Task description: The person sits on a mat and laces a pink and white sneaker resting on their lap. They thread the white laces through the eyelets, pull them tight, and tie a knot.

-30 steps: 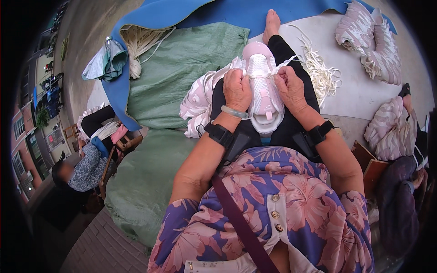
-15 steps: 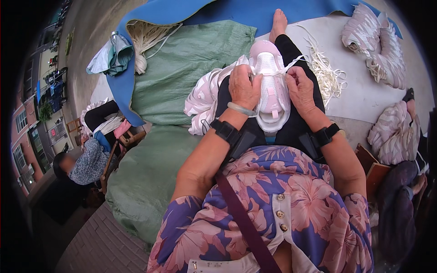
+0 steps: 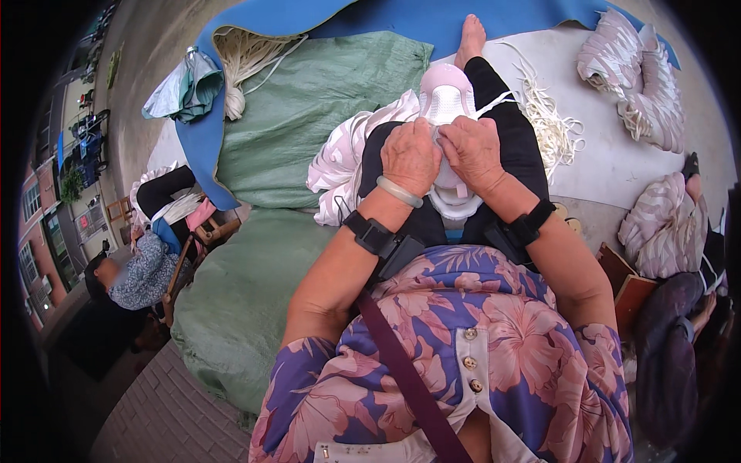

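Observation:
A pale pink and white sneaker (image 3: pixel 443 86) rests between my thighs, its toe pointing away from me. My left hand (image 3: pixel 412 156) is closed over the left side of its lace opening. From the right, my right hand (image 3: pixel 472 151) meets it, fingers bent and closed at the middle of the shoe. A white shoelace (image 3: pixel 498 103) comes out beside the right knuckles and trails to the upper right. The fingertips of both hands, and most of the lace between them, are hidden. The heel (image 3: pixel 454 207) shows below my wrists.
Bundled pink-and-white sneakers (image 3: pixel 351 154) lie by my left thigh; more stacks (image 3: pixel 641 77) are at the far right. Loose white laces (image 3: pixel 549 127) pile beyond my right leg. Green sacking (image 3: pixel 309 116) spreads leftward, with a blue mat (image 3: pixel 204 147) around it. Another person (image 3: pixel 143 266) sits at left.
Both hands have come together over the middle of the sneaker; the right one moved left and slightly down. The lace stretched between them earlier is now mostly covered.

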`<state>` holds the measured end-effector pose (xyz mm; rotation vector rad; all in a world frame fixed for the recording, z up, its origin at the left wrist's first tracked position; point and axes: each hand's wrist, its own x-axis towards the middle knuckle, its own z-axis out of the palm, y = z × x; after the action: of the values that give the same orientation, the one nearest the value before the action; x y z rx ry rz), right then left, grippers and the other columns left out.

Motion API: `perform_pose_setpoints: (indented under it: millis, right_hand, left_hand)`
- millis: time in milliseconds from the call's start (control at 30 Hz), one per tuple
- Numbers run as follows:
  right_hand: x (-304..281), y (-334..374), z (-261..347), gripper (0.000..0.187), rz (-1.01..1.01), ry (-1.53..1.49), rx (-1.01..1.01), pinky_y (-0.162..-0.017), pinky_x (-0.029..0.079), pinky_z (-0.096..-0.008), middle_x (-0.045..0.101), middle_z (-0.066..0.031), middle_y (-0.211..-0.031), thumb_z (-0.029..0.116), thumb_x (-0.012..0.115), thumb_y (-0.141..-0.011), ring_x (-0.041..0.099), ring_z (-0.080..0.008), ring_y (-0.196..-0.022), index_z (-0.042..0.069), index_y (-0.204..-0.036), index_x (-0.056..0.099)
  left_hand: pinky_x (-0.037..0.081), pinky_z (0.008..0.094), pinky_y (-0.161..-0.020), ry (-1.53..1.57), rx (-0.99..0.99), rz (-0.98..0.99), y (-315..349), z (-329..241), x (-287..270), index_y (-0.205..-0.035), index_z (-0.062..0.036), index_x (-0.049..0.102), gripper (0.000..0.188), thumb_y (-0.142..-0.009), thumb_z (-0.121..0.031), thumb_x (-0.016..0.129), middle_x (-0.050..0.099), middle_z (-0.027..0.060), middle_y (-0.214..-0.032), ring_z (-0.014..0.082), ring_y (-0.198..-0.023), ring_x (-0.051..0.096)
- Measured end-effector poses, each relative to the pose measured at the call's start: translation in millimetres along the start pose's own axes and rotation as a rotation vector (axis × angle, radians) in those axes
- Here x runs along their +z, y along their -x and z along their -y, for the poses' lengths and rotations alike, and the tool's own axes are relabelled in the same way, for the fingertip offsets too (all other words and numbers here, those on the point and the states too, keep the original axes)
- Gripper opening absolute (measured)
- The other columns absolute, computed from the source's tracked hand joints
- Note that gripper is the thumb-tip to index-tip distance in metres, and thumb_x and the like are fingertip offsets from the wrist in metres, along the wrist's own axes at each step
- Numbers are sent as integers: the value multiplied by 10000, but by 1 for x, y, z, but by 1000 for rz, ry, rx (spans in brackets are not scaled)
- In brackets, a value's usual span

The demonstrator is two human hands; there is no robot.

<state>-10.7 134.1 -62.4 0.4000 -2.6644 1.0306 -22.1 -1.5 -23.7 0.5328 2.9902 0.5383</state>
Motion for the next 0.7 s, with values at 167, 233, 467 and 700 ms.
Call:
perform_pose_setpoints:
  millis: [167,233,467,700]
  right_hand:
    - [9,2,5,74,-46,-9,54,-629,338,-362,502,-22,-668,162,629,-679,543,-206,-675,130,-712,571]
    - [11,2,5,71,-52,4,61,-630,338,-363,500,-21,-661,169,624,-687,543,-206,-670,132,-704,566]
    - [17,-1,6,88,-46,75,72,-630,336,-364,515,-35,-644,200,605,-709,550,-217,-642,128,-694,558]
    - [7,-12,23,71,177,277,154,-659,318,-407,579,-78,-697,158,553,-723,579,-231,-653,99,-694,579]
  left_hand:
    - [448,432,-657,19,-41,25,2,2,4,-815,-14,520,186,-687,-129,592,564,161,-756,343,-738,561]
    - [450,450,-622,48,-12,-13,1,4,7,-780,-16,516,141,-700,-130,541,562,163,-732,356,-696,565]
    - [458,438,-631,173,37,28,-3,14,6,-847,-21,581,174,-710,-110,522,589,173,-756,361,-700,578]
    - [459,419,-628,230,-62,-32,-5,16,11,-960,-26,540,236,-741,-114,528,603,141,-694,342,-675,591]
